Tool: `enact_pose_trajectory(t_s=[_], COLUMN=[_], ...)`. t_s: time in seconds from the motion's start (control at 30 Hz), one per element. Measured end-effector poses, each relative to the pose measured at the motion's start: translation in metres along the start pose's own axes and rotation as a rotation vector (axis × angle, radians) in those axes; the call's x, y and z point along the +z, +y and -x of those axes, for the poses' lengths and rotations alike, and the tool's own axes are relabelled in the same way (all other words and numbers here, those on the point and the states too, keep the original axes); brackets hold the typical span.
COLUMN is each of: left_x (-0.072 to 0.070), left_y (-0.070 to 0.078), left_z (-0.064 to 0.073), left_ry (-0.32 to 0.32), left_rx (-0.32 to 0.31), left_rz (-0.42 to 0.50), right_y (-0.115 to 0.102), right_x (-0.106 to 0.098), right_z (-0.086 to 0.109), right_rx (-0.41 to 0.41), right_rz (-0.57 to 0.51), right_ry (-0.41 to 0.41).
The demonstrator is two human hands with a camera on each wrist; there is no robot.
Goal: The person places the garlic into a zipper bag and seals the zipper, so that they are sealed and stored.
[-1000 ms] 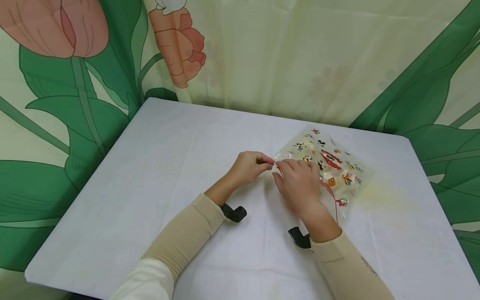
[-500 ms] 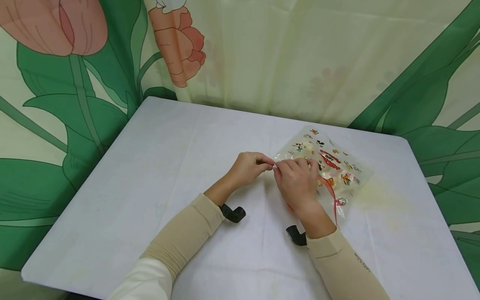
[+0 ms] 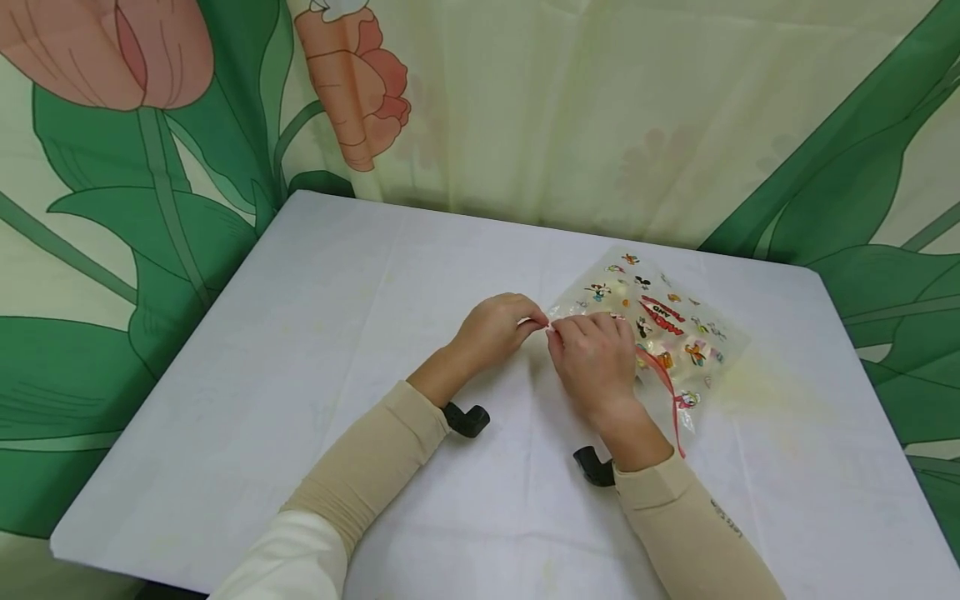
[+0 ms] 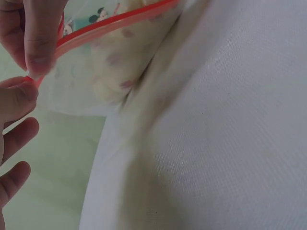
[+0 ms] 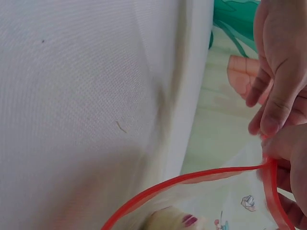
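Observation:
A clear zip bag with cartoon prints lies toward the right of the white table. Its red zip edge shows in both wrist views. My left hand pinches the end of that edge between thumb and finger. Right beside it, my right hand grips the edge too, fingers bent over the bag's corner. A small white bit shows between the fingertips, too small to name. From the pinched end, two red strips spread apart in the right wrist view. Pale yellow pieces with purplish spots sit inside the bag.
A white cloth covers the table, whose far edge meets a patterned curtain. Black curved pieces stick out at both wrists. A yellowish stain marks the cloth right of the bag.
My right hand has moved slightly left, and its thumb and finger have closed at the bag's corner beside the left hand. The left hand has risen slightly, still pinching the end.

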State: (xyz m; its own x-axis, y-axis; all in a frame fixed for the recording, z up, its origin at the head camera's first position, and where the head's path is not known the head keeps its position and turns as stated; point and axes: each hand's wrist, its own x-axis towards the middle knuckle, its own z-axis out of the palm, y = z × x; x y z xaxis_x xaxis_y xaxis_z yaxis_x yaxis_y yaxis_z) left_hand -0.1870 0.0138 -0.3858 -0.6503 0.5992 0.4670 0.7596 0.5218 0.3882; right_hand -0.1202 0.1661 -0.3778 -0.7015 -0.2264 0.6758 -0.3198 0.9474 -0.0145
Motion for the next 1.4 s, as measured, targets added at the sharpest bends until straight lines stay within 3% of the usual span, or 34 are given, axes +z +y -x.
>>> enact_pose_trajectory(t_s=[0.23,0.5,0.63,0.87,1.2,1.4], left_x=[-0.001,-0.002,-0.001,-0.001,0.000,0.000], left_y=[-0.004,-0.007,-0.009,-0.010,-0.007,-0.007], left_z=[0.000,0.000,0.000,0.000,0.002,0.002], left_ry=[0.065,0.056,0.060,0.086,0.071,0.071], left_rx=[0.070,0.021,0.003,0.017,0.027,0.019], left_rz=[-0.030,0.042,0.055,0.067,0.054,0.050], right_y=[-0.001,0.000,0.002,0.008,0.016,0.020], right_x=[-0.003,-0.012,-0.015,-0.019,-0.029,-0.036], right_z=[-0.001,0.004,0.009,0.017,0.030,0.037], right_rx=[0.022,0.057,0.078,0.078,0.028,0.040], right_rz=[0.013,0.070,0.060,0.044,0.038,0.037], right_ry=[0.001,-0.061,-0.055,-0.046,-0.027,-0.024])
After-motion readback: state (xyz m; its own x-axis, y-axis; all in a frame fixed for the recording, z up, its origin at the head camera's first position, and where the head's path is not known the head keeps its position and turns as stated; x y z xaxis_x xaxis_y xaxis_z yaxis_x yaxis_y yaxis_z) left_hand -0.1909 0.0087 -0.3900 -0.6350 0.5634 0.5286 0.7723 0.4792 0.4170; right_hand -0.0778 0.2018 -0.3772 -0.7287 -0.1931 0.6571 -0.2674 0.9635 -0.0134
